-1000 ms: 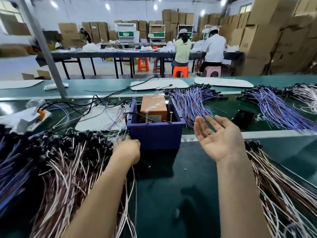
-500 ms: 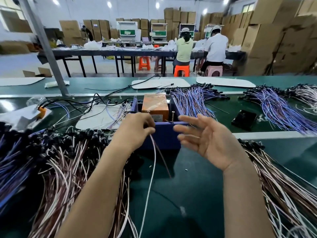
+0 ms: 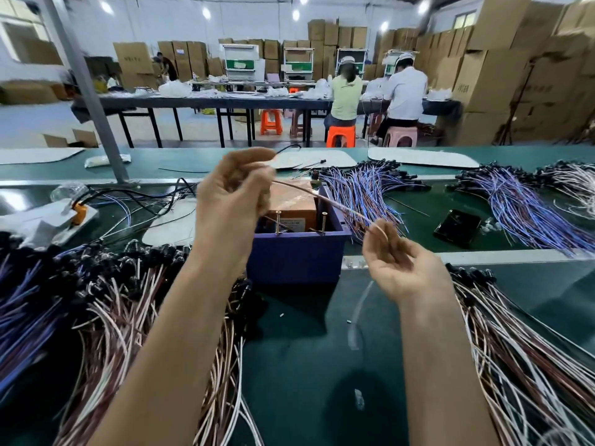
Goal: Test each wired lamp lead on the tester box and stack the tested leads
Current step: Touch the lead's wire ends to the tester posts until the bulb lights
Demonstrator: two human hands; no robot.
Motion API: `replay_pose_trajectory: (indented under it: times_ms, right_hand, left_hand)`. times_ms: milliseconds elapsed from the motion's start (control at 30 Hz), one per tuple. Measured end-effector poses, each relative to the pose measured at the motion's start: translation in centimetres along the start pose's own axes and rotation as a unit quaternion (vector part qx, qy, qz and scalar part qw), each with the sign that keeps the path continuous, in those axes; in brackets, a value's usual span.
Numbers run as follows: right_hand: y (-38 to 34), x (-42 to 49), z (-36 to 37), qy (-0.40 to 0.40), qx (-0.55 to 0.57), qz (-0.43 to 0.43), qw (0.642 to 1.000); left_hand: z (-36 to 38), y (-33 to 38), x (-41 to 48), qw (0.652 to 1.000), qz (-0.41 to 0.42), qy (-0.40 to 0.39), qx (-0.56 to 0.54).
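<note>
A blue tester box point(image 3: 297, 259) with an orange block and two upright metal pins inside stands in the middle of the green bench. My left hand point(image 3: 231, 201) is raised above the box and grips one end of a brown-and-white lamp lead point(image 3: 325, 199). The lead stretches to the right and down into my right hand point(image 3: 399, 268), whose fingertips pinch its other end, palm turned up. A large heap of brown and white leads point(image 3: 122, 313) with black lamp holders lies at the left. Another stack of brown and white leads point(image 3: 528, 358) fans out at the right.
Bundles of purple leads point(image 3: 363, 191) and more purple leads point(image 3: 521, 207) lie behind the box. A black phone point(image 3: 457, 227) rests to the right of it. A metal post point(image 3: 87, 94) rises at the back left. Two seated people work at a far table among cardboard boxes.
My left hand pulled a lead out of the left heap and lifted it above the box. My right hand closed from an open palm and took the lead's other end.
</note>
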State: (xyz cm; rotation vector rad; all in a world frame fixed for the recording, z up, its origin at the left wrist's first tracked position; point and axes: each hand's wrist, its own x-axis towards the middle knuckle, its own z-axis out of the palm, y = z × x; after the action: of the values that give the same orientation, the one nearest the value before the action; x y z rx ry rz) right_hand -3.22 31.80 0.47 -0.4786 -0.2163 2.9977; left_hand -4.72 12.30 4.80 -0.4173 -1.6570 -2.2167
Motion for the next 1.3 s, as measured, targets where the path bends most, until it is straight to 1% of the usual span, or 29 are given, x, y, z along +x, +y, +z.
replay_pose_trajectory:
  times_ms: [67,100,167,233,267,333,367,433,533,567,633,667,767,900,967,1000,1033,1067,1100,1133,1167,1200,1233,1300]
  right_hand:
    - [-0.6,0.1,-0.6,0.036,0.049,-0.017,0.998]
    - [-0.9,0.2,-1.0,0.053,0.068,-0.025,0.996]
    - [-1.5,0.5,-1.4,0.086,0.09,-0.038,0.992]
    - [-1.8,0.7,-1.7,0.11,0.087,-0.057,0.988]
    - [-1.8,0.8,-1.8,0.117,0.079,-0.065,0.988]
    - [-1.8,1.0,-1.9,0.119,0.044,-0.087,0.988]
    - [-1.7,1.0,-1.8,0.108,0.018,-0.1,0.989]
    - [-1.4,0.7,-1.3,0.057,-0.026,-0.117,0.991]
    - [-1.3,0.5,-0.8,0.002,-0.076,-0.108,0.991]
    - [-1.4,0.5,-0.7,-0.006,-0.094,-0.101,0.99]
    - [-1.5,0.6,-0.8,-0.021,-0.132,-0.095,0.986]
    - [-1.6,0.7,-0.8,-0.03,-0.15,-0.096,0.984]
    - [-1.7,0.7,-1.0,-0.052,-0.212,-0.095,0.971]
    - [-2.0,0.5,-1.1,-0.064,-0.283,-0.062,0.955]
    - [-1.9,0.6,-1.2,-0.068,-0.312,-0.049,0.946]
    - [-1.9,0.6,-1.2,-0.068,-0.324,-0.045,0.943]
    - [-1.8,0.8,-1.3,-0.068,-0.333,-0.04,0.94]
    - [-1.7,0.9,-1.4,-0.068,-0.338,-0.034,0.938]
    - [-1.8,1.1,-1.5,-0.067,-0.341,-0.029,0.937]
    - [-1.8,1.1,-1.5,-0.066,-0.348,-0.026,0.935]
    - [-1.9,1.2,-1.6,-0.065,-0.357,-0.025,0.931]
    - [-1.9,1.3,-1.7,-0.064,-0.371,-0.025,0.926]
    - [-1.9,1.3,-1.8,-0.061,-0.386,-0.027,0.92]
    - [-1.9,1.3,-1.9,-0.058,-0.416,-0.03,0.907]
  left_hand:
    - [-1.2,0.0,0.8,0.988,-0.057,0.094,-0.11]
    - [-1.9,-0.1,1.3,0.977,-0.072,0.139,-0.141]
    - [-3.2,-0.6,2.0,0.959,-0.088,0.211,-0.168]
    - [-4.3,-1.4,2.6,0.945,-0.094,0.265,-0.166]
    - [-4.8,-1.8,2.8,0.942,-0.094,0.286,-0.148]
    - [-5.5,-2.8,3.2,0.947,-0.091,0.303,-0.061]
    - [-5.7,-3.3,3.2,0.952,-0.089,0.292,0.005]
    - [-6.1,-4.2,3.3,0.958,-0.087,0.243,0.128]
    - [-6.5,-5.2,3.4,0.95,-0.09,0.168,0.247]
    - [-6.5,-5.4,3.4,0.94,-0.09,0.147,0.293]
    - [-6.5,-5.6,3.3,0.91,-0.079,0.102,0.395]
    - [-6.4,-5.7,3.2,0.899,-0.067,0.078,0.427]
    - [-5.9,-5.7,2.8,0.877,-0.076,0.004,0.474]
    - [-5.9,-5.4,2.7,0.822,-0.098,-0.015,0.561]
    - [-5.7,-5.1,2.5,0.78,-0.135,-0.032,0.611]
    - [-5.5,-4.9,2.4,0.749,-0.147,-0.031,0.646]
    - [-5.4,-4.6,2.3,0.726,-0.143,-0.026,0.672]
    - [-5.1,-4.3,2.3,0.723,-0.134,-0.032,0.677]
    - [-4.9,-4.2,2.2,0.736,-0.128,-0.059,0.662]
    - [-4.5,-4.0,2.0,0.755,-0.137,-0.104,0.633]
    - [-4.0,-4.0,1.6,0.762,-0.15,-0.16,0.609]
    - [-3.3,-4.3,1.2,0.751,-0.157,-0.217,0.603]
    - [-2.7,-4.8,0.8,0.731,-0.159,-0.265,0.608]
    - [-1.3,-6.6,-0.1,0.697,-0.161,-0.325,0.619]
